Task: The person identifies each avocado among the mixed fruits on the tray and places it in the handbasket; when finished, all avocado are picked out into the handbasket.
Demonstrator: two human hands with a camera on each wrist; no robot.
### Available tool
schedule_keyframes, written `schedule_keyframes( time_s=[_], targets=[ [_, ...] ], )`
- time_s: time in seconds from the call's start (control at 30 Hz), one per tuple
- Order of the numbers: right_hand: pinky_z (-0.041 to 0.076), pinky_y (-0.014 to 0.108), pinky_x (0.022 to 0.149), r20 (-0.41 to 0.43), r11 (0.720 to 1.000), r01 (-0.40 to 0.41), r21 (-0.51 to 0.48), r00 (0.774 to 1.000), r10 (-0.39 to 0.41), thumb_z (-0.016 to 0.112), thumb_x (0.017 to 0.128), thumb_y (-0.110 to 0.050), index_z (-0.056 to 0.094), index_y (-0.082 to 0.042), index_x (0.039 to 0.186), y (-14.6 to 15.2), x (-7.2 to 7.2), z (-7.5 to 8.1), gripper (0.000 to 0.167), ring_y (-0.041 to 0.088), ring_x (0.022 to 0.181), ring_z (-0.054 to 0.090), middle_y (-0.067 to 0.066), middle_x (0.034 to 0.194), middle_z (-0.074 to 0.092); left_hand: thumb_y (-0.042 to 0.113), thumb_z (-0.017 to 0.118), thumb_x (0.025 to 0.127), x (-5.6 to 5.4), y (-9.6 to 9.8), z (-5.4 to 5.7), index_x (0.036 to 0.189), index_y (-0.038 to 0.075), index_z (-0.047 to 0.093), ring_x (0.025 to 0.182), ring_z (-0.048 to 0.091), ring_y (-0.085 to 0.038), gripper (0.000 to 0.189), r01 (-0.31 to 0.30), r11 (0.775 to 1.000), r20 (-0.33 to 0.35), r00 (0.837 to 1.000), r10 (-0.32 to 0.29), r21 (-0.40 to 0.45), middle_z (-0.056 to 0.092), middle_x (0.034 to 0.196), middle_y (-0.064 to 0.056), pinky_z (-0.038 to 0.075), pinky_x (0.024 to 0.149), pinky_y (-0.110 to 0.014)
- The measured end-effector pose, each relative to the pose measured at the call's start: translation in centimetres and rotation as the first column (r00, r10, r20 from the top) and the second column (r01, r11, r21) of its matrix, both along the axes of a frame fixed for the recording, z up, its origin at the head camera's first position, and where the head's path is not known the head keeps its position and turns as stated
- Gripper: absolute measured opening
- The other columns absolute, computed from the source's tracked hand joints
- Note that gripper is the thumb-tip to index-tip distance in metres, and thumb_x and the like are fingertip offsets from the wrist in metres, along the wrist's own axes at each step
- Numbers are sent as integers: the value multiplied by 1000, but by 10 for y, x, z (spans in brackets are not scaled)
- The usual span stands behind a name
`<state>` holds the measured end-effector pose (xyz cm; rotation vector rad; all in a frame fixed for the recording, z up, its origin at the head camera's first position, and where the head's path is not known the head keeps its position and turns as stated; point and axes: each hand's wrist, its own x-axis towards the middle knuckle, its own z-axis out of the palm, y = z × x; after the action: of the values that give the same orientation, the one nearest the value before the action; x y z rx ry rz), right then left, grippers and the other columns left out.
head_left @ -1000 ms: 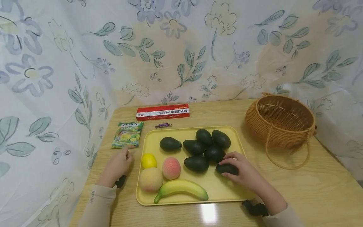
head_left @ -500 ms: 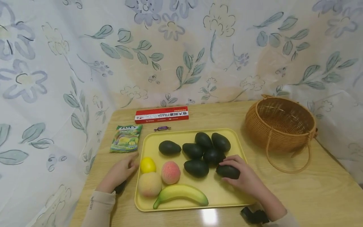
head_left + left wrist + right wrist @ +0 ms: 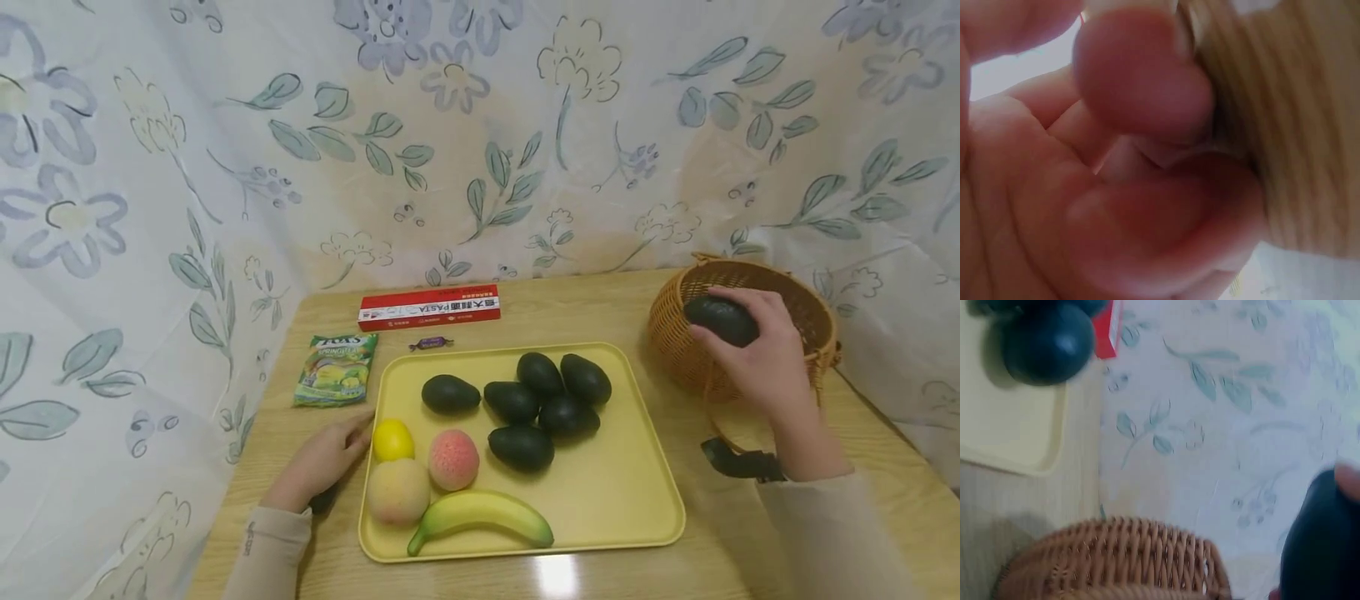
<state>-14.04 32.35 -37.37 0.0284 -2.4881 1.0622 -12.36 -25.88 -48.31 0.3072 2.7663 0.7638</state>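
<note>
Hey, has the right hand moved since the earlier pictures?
Yes: in the head view, the right hand, holding an avocado, has gone right and forward, from the yellow tray toward the wicker basket.

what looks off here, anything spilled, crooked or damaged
Nothing clearly stands out: no spill or damage is visible. The right hand grips an avocado at the basket; the other fruit lies in the tray, and the box, sweet and packet lie flat on the table.
</note>
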Motion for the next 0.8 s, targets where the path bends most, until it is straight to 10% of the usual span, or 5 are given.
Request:
schedule_keyframes(
  time_s=[0.37,0.6,0.8],
  targets=[
    [37,75,93,230,985,90,146,965,-122,69,101,-38,47,-1,153,44,-44,4,68,63,121,41,40,143,33,22,57,106,8,2,2,157,7,48,126,59,-34,54,8,1000,8,1000,-8,14,66,132,-16,41,109,-60],
    [37,76,92,265,976,29,214,960,-87,70,100,-38,51,1,147,48,-45,-9,64,65,119,41,40,139,35,27,65,104,14,-3,1,161,12,43,79,52,-16,63,-17,1000,41,999,16,5,51,84,0,46,74,-38],
    [34,77,92,241,968,54,243,964,-114,72,99,-32,52,2,145,51,-41,-15,61,65,120,41,40,139,36,32,72,100,7,-1,-2,161,11,42,67,46,-12,71,0,1000,15,1000,-1,27,49,79,3,38,59,-30]
  ],
)
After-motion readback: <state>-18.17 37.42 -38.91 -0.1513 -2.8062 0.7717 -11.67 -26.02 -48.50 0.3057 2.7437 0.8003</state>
